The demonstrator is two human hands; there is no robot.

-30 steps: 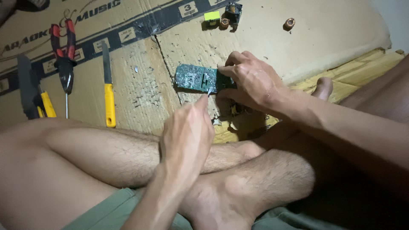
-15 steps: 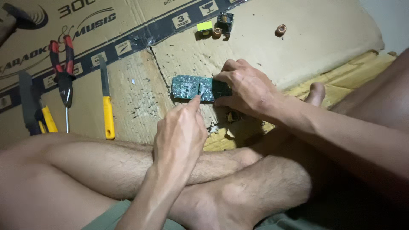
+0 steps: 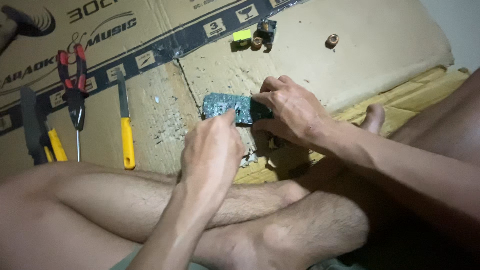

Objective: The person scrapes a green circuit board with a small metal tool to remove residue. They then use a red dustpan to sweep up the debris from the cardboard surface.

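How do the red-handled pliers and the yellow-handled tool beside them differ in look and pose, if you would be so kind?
The red-handled pliers have two red grips that meet at dark jaws, while the yellow-handled tool has one yellow grip and a flat grey blade. The pliers lie grips up and jaws down in the picture; the yellow-handled tool lies blade up and grip down. Both rest untouched on the cardboard, left of the hands.

We see one package only: a flattened brown cardboard box [image 3: 350,55] spread out flat, with a dark printed band [image 3: 165,50] running from nine to twelve o'clock.
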